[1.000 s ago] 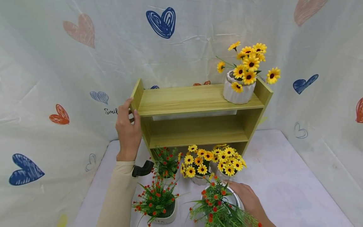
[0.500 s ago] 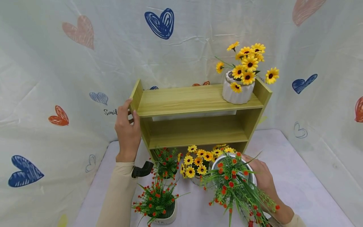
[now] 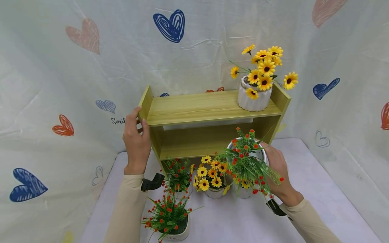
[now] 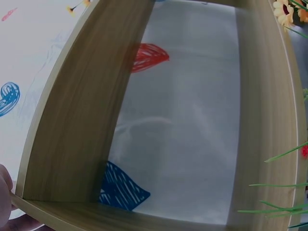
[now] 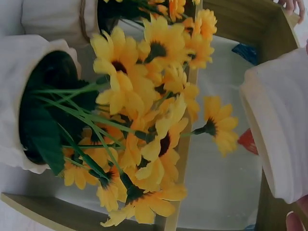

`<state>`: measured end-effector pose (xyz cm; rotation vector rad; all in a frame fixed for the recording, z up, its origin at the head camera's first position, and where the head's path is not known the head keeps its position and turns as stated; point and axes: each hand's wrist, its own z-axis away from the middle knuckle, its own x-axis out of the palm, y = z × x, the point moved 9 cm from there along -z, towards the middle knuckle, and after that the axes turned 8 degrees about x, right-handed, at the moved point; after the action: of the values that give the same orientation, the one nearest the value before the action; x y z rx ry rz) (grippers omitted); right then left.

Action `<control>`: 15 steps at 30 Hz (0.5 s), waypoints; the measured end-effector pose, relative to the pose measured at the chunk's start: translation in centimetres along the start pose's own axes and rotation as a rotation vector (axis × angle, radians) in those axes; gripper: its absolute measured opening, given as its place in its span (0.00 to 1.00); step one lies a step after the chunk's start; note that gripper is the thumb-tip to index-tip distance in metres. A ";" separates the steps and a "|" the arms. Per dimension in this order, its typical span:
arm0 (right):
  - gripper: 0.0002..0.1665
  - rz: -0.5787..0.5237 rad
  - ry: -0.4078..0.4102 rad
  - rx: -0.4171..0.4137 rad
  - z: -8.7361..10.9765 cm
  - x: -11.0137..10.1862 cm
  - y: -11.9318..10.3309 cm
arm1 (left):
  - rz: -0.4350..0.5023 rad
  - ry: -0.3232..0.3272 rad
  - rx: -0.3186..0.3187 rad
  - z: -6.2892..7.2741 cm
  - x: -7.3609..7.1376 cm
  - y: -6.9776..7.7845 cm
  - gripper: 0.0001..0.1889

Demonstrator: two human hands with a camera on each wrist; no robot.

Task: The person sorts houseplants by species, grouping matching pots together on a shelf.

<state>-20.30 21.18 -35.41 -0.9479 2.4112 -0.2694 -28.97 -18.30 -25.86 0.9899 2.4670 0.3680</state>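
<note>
On the white, thin sheet [image 3: 200,67] hanging behind the pale yellow-green wooden shelf [image 3: 194,108], black script letters [image 3: 118,120] are spelling out "Smil", a capital S with small letters after it. They are sitting just left of the shelf, about level with the front edge of its top board, and the person's bare left hand [image 3: 136,141] is hiding the sheet right beyond the l. In front of the shelf's left part, a rounded white pot [image 3: 182,234] is bearing dark letter-like marks, too small for me to be reading.
</note>
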 end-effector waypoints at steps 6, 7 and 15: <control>0.27 -0.028 0.030 0.101 -1.3 0.9 1.5 | -0.002 0.005 0.001 0.0 -0.1 0.0 0.20; 0.22 -0.034 0.032 0.118 -1.5 1.0 1.7 | -0.004 0.004 0.003 0.0 -0.1 0.0 0.20; 0.28 -0.016 0.027 0.266 -2.3 2.3 3.3 | 0.000 -0.002 0.006 0.0 -0.1 0.1 0.20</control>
<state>-24.84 22.00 -35.65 -0.8465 2.3187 -0.5952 -28.88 -18.29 -25.77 0.9927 2.4678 0.3596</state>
